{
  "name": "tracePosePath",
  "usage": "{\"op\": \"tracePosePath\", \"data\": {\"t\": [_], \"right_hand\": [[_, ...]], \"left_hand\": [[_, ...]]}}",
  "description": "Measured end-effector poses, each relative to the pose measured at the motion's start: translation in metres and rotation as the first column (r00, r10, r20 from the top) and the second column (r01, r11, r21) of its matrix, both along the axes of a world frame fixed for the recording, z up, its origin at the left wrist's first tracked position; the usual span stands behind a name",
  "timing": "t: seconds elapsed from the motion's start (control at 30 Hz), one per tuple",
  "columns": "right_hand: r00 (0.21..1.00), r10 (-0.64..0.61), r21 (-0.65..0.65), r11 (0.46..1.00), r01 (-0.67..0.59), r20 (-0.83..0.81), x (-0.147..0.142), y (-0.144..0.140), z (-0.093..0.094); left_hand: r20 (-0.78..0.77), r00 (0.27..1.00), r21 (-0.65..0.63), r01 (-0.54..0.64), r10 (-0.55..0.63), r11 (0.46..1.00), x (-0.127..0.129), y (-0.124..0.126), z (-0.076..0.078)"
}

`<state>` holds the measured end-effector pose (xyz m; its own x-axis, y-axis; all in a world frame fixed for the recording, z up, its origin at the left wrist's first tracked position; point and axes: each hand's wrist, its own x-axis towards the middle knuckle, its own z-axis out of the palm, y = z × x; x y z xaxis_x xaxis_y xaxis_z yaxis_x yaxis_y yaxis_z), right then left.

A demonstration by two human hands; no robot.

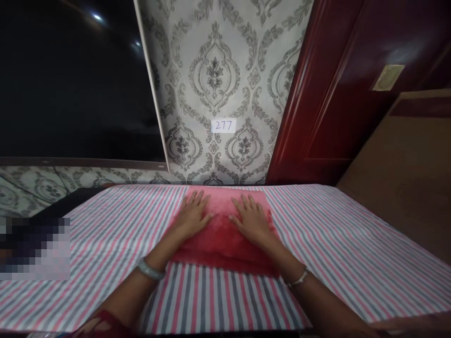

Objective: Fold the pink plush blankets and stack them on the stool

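Note:
A folded red and pink cloth (pixel 225 241) lies on a striped sheet (pixel 218 300), lighter pink at its far edge and deep red nearer me. On its left part my left hand (pixel 192 216) rests flat with the fingers spread. My right hand (pixel 252 220) lies on the right part in the same way, palm down. Both thumbs point inward over the cloth, and a strip of it shows between the hands. The cloth beneath my palms is hidden. What kind of cloth it is, I cannot tell.
The striped sheet covers a table against a patterned wall (pixel 214 70). A paper marked 277 (pixel 223 125) is stuck there. At the left hangs a large dark screen (pixel 77 84); at the right stand a dark red door (pixel 327 94) and a brown panel (pixel 405 173).

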<state>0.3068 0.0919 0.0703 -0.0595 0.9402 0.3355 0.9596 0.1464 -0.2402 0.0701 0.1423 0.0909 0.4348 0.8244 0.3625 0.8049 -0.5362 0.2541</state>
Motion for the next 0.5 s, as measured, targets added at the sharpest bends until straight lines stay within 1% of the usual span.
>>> {"op": "tracePosePath", "data": {"t": [0.03,0.1,0.17,0.23,0.33,0.5], "right_hand": [[1.0,-0.013,-0.03,0.999,0.014,0.02,-0.003,0.004,-0.002],[0.998,-0.035,-0.067,0.997,0.038,0.049,-0.004,0.008,-0.012],[0.997,-0.041,-0.069,0.997,0.046,0.069,-0.003,0.007,-0.025],[0.996,-0.042,-0.049,0.998,0.046,0.08,-0.001,0.005,-0.036],[0.996,-0.045,-0.042,0.998,0.049,0.078,0.0,0.005,-0.044],[0.998,-0.026,-0.059,0.998,0.03,0.061,0.0,0.007,-0.043]], "left_hand": [[-0.052,0.999,-0.004,-0.009,0.009,1.0,0.008,-0.001,-0.006],[-0.121,0.991,-0.028,-0.063,0.059,0.998,0.016,-0.005,-0.024],[-0.156,0.982,-0.054,-0.112,0.102,0.992,0.016,-0.009,-0.04],[-0.166,0.979,-0.056,-0.126,0.115,0.99,0.014,-0.011,-0.052],[-0.161,0.982,-0.043,-0.108,0.099,0.993,0.01,-0.01,-0.059],[-0.175,0.979,-0.014,-0.11,0.106,0.994,0.01,-0.007,-0.061]]}}
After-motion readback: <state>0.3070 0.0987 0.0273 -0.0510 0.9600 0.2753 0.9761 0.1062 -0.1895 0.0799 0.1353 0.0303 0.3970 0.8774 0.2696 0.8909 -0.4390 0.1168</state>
